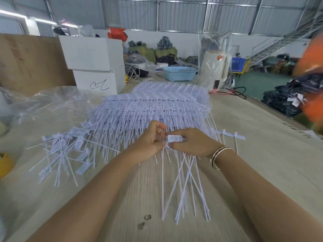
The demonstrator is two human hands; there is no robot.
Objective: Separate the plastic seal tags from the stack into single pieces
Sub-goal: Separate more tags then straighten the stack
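1. A large stack of white plastic seal tags (153,103) is seen at the middle of the bench (262,154), heads toward the far edge, tails fanned toward the near edge.
2. A single tag head (174,138) is pinched by the right hand (194,142), thumb and fingers curled round it, just in front of the stack. Printing on the head is too blurred to be read.
3. The left hand (150,142) is curled against the same spot, fingertips pinching the strip beside the head.
4. Separated single tags (66,151) are piled loosely toward the left edge.
5. A short joined strip (230,136) lies to the right of the hands.
6. A handwritten black scrawl is noted on the lower of two white boxes (95,67) at the far left; not legible.
7. A blue basket (180,72) stands at the far edge.
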